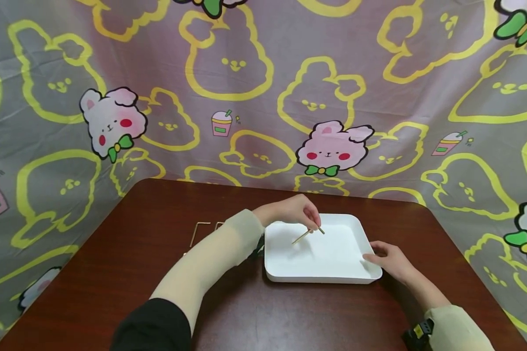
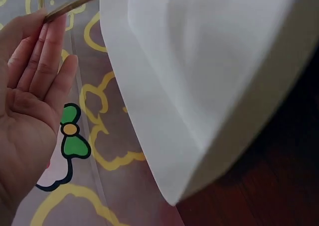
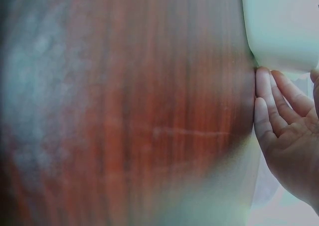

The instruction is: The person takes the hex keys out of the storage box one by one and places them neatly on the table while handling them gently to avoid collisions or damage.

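Observation:
My left hand (image 1: 295, 212) is over the white tray (image 1: 334, 258), pinching a thin gold-coloured L-shaped hex key (image 1: 300, 238) between thumb and fingertips. Both of its arms stick out below the fingers, above the tray floor. In the left wrist view the same hex key (image 2: 72, 6) shows at the fingertips, while the other fingers stay loosely extended. At the tray's right side, my right hand (image 1: 392, 261) grips the wall, thumb over the rim and fingers against the outside. The right wrist view shows those fingers (image 3: 279, 104) touching the tray's side (image 3: 284, 42).
On the brown table (image 1: 158, 224), left of the tray, lies another gold L-shaped hex key (image 1: 195, 235). Beside it, a similar piece (image 1: 218, 224) is partly hidden by my left sleeve (image 1: 219, 248). A patterned cloth (image 1: 254, 122) hangs behind the table.

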`<action>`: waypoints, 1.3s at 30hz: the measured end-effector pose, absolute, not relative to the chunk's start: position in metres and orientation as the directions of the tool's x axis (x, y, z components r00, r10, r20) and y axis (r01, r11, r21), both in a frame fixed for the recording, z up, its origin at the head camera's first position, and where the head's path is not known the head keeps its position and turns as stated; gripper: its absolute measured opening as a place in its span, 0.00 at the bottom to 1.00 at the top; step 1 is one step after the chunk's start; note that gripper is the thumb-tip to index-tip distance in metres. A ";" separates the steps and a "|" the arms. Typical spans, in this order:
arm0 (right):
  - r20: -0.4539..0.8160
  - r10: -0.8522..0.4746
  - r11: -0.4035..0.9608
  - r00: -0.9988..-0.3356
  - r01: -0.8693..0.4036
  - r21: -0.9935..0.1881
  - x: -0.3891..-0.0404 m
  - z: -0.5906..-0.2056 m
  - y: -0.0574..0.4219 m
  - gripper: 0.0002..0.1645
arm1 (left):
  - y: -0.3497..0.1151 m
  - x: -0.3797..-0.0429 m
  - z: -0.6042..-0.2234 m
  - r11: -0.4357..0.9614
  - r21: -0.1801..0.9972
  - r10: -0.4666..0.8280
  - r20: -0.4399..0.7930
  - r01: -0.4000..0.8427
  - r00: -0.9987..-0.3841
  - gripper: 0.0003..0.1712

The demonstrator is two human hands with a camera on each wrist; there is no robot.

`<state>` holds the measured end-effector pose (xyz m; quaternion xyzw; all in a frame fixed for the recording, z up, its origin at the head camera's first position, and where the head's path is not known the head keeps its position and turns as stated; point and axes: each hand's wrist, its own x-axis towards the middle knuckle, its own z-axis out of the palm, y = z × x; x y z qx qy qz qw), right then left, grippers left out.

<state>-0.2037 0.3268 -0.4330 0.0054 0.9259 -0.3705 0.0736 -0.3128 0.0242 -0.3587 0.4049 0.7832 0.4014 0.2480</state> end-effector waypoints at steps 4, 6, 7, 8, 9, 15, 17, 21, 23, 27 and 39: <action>-0.145 -0.043 0.731 -0.988 0.068 -0.679 -0.204 -0.432 0.327 0.36 | 0.011 -0.308 -0.357 0.343 0.840 0.825 -0.055 0.420 -0.563 0.02; -0.146 -0.045 0.731 -0.988 0.068 -0.679 -0.204 -0.432 0.328 0.36 | 0.005 -0.306 -0.358 0.344 0.841 0.821 -0.055 0.417 -0.568 0.02; -0.147 -0.046 0.731 -0.988 0.067 -0.679 -0.204 -0.433 0.328 0.36 | 0.001 -0.305 -0.358 0.345 0.841 0.821 -0.055 0.417 -0.569 0.03; -0.147 -0.046 0.731 -0.988 0.066 -0.679 -0.204 -0.433 0.328 0.37 | -0.002 -0.304 -0.359 0.343 0.841 0.821 -0.053 0.417 -0.568 0.03; -0.146 -0.048 0.732 -0.988 0.065 -0.679 -0.204 -0.433 0.328 0.36 | -0.006 -0.302 -0.358 0.342 0.842 0.821 -0.052 0.417 -0.568 0.04; -0.136 -0.057 0.735 -0.989 0.051 -0.676 -0.204 -0.435 0.329 0.36 | -0.032 -0.292 -0.359 0.343 0.840 0.817 -0.046 0.420 -0.575 0.06; -0.134 -0.058 0.735 -0.989 0.048 -0.676 -0.204 -0.436 0.329 0.36 | -0.042 -0.290 -0.359 0.351 0.836 0.809 -0.044 0.421 -0.586 0.06; -0.130 -0.058 0.733 -0.990 0.046 -0.678 -0.205 -0.436 0.329 0.35 | -0.065 -0.288 -0.360 0.357 0.834 0.781 -0.020 0.420 -0.624 0.05; -0.130 -0.059 0.731 -0.990 0.045 -0.680 -0.205 -0.436 0.330 0.35 | -0.076 -0.287 -0.362 0.368 0.829 0.759 -0.005 0.421 -0.651 0.05; -0.135 -0.062 0.733 -0.989 0.047 -0.679 -0.206 -0.435 0.330 0.36 | -0.096 -0.283 -0.368 0.377 0.842 0.719 -0.003 0.387 -0.695 0.05; -0.143 -0.059 0.736 -0.988 0.054 -0.675 -0.206 -0.435 0.330 0.37 | -0.136 -0.263 -0.381 0.410 0.868 0.605 -0.030 0.279 -0.796 0.08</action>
